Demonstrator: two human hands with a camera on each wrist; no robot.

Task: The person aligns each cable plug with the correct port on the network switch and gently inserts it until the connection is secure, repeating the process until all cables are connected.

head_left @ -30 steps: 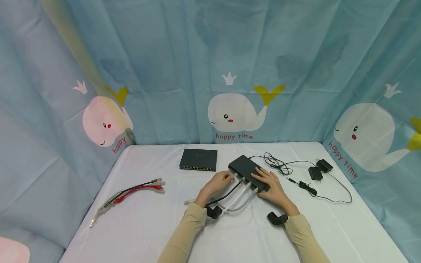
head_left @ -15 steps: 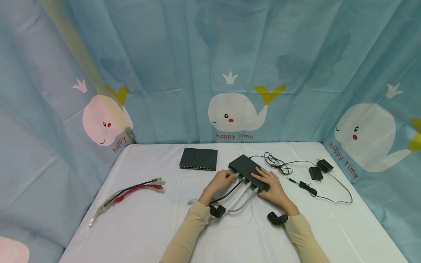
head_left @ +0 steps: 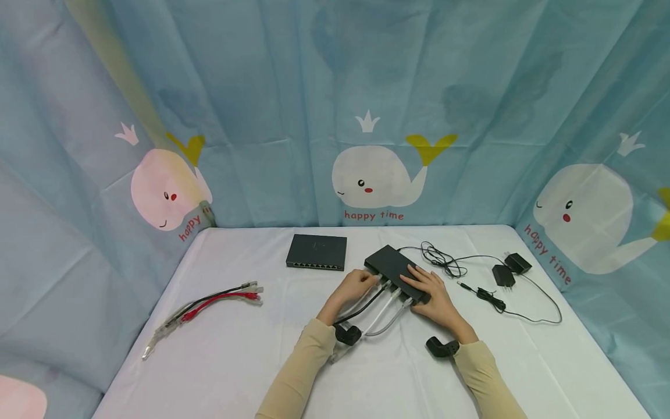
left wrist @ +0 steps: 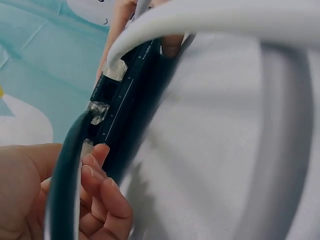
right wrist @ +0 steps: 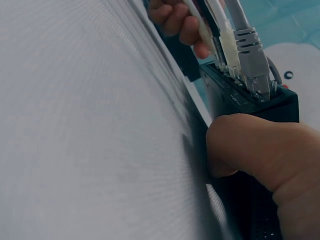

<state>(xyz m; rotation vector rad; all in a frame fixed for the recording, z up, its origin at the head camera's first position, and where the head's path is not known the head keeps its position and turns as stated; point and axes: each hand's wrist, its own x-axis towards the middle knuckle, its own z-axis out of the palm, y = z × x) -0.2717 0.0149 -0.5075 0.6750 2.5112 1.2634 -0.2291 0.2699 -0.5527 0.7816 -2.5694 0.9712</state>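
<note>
The switch [head_left: 389, 266] sits right of the middle of the table [head_left: 209, 378], turned at an angle, its row of ports towards the person. The left hand [head_left: 356, 284] pinches a clear plug [left wrist: 87, 147] between thumb and fingers, at the left end of that row; whether the plug is fully in cannot be told. The right hand [head_left: 434, 297] grips the right end of the switch, fingers spread over the top and thumb at the near lower edge.

Next to the pinched plug, a black cable [head_left: 369, 302] is plugged in, then a white cable [head_left: 383, 310], then a grey cable [head_left: 396, 319] nearest the right hand. The left wrist view shows a bare port on either side of the black cable's plug. The cables run down towards the left wrist and partly under it.

The other switch [head_left: 316, 252] lies flat near the back edge, ports facing the person, apart from both hands. On the left lies a bundle [head_left: 214, 301] of red, black and pale cables. On the right, two adapters [head_left: 503, 276] sit side by side, near a looped cord [head_left: 442, 261] and a tied cord [head_left: 490, 299]. A blue whale-print curtain [head_left: 262, 116] hangs behind.
</note>
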